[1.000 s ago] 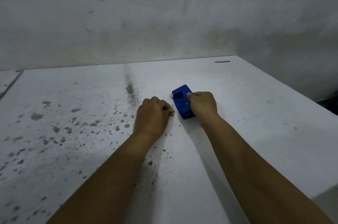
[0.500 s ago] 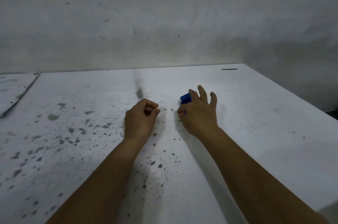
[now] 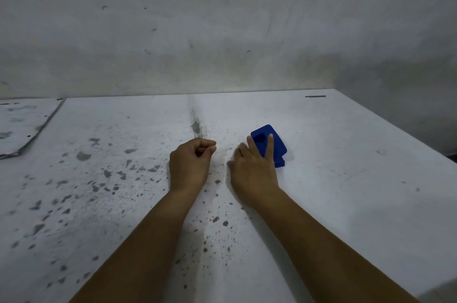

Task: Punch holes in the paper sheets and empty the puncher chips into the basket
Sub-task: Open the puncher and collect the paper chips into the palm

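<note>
A small blue hole puncher (image 3: 277,144) lies on the white, stained table (image 3: 358,191), right of centre. My right hand (image 3: 254,169) rests flat beside it, its fingers stretched out and apart, lying over the puncher's left side without curling around it. My left hand (image 3: 191,161) sits on the table a little to the left, closed in a loose fist; nothing shows inside it. A worn paper sheet (image 3: 22,127) lies at the table's far left edge. No basket is in view.
A grey wall (image 3: 222,30) rises directly behind the table. The table's right edge (image 3: 395,129) runs diagonally from the back corner toward me. Dark stains and specks cover the left and middle of the tabletop.
My right hand let go of the puncher and now lies open across it. My left fist pulled back slightly. The view shifted, bringing the paper sheet into sight at the left.
</note>
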